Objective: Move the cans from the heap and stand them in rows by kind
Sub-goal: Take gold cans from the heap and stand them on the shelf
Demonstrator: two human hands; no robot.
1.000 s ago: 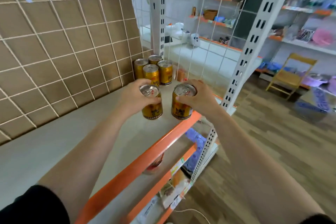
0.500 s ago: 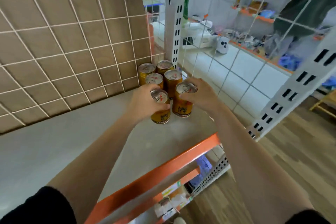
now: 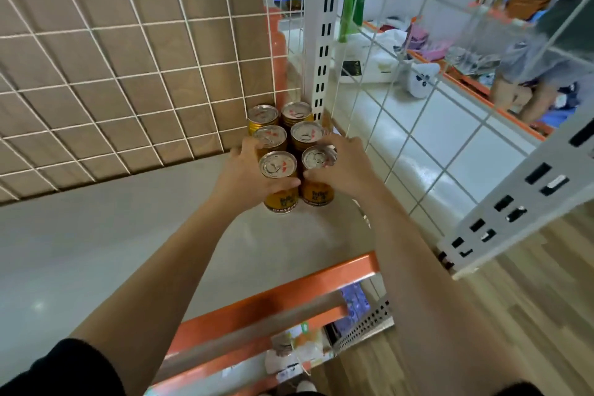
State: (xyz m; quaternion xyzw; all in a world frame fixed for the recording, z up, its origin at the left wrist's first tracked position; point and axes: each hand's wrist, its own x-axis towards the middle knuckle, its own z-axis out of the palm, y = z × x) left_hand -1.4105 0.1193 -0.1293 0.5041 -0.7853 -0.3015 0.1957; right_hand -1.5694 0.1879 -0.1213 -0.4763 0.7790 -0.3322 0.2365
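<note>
I read left hand (image 3: 244,170) grasping near-left gold metal can (image 3: 279,185), right hand (image 3: 345,164) grasping near-right gold metal can (image 3: 319,193); both upright, touching far cans (image 3: 306,135).

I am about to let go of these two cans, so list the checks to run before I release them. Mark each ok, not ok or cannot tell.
1. Front-left gold can upright, base on the shelf: ok.
2. Front-right gold can upright, base on the shelf: ok.
3. Both lined up with the four rear gold cans, two columns: ok.
4. Same kind throughout: tops and gold sides match, rear labels hidden: cannot tell.
5. Hands clear of cans: not ok, left hand and right hand each grip one.
6. Front cans well back from the orange shelf edge: ok.
</note>
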